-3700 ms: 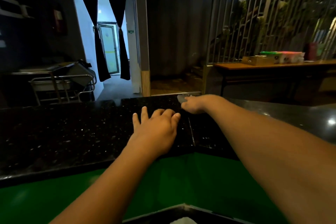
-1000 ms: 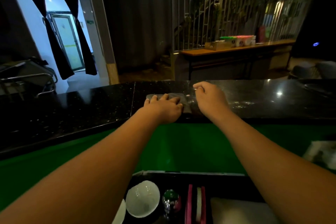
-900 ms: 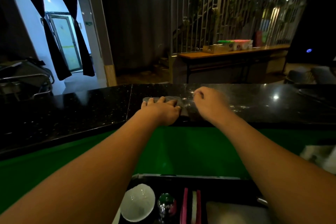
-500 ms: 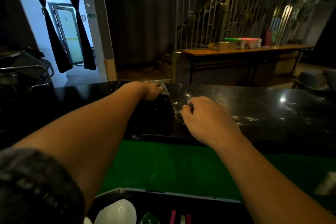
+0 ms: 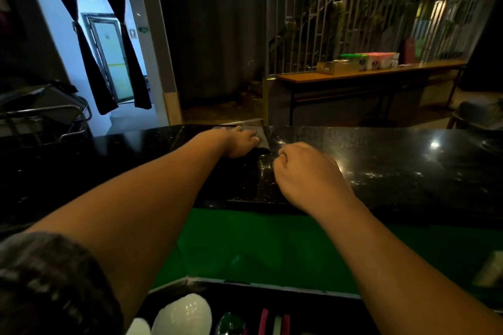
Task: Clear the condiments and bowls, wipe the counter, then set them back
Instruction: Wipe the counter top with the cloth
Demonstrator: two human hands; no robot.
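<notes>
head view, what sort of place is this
Probably a restaurant or cafe service bar: a black speckled stone counter, white round bowls stowed below, and a long wooden side table holding colourful boxes.

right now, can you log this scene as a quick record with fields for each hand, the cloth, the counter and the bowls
left hand: on the cloth at the counter's far edge; grip unclear
right hand: fingers curled, holding nothing, over the counter
cloth: dark grey, flat on the counter
counter: black speckled stone, pale smears near the right hand
bowls: white, in a dark tray below the counter
</notes>
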